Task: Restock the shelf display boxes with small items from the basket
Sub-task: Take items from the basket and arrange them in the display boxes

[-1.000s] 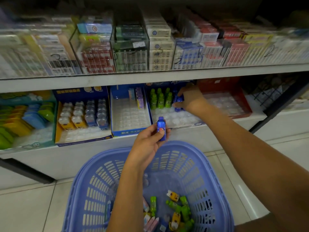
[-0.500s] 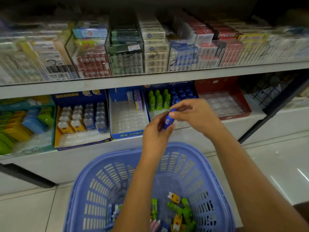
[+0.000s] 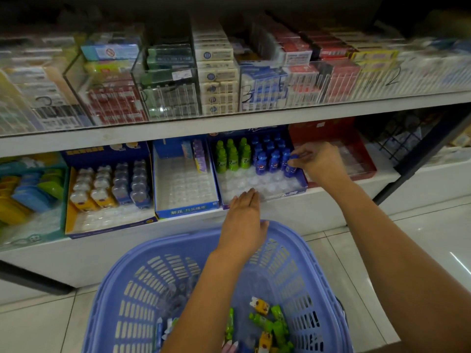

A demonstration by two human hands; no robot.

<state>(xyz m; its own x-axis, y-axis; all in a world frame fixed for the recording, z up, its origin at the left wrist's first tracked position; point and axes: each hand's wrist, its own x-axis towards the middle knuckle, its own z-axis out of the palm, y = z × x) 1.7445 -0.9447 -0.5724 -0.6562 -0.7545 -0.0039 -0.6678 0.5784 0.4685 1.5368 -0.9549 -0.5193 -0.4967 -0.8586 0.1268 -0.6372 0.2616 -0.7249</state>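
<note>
Closed in a pinch, the grip of the right hand (image 3: 319, 161) has thumb and fingertips on the cap end of a small blue bottle (image 3: 290, 169). The palm sits to the right of the bottle and a little farther back. The bottle's long axis runs close to vertical, cap up. Its base is at the right end of the nearest blue row (image 3: 267, 160) in the display box (image 3: 280, 193), just beside the box's right wall. Whether the base is already seated in a pocket of the clear tray (image 3: 244, 180) cannot be told. Judging from this, the coming move turns on pressing straight down along that upright axis, then letting go without tipping the neighbour just to its left. Green bottles (image 3: 230, 156) fill the far left of the same box, and the near rows of the tray look unfilled. The left hand (image 3: 242, 220) lies flat at the box's near rim with its fingers straight and holds nothing. It is directly over the far rim of the purple basket (image 3: 132, 301), so it is clearly the nearer hand for the next pick. The loose items (image 3: 270, 324) lie on their sides at the basket's near right bottom, well apart from the box on the shelf (image 3: 331, 197).
</note>
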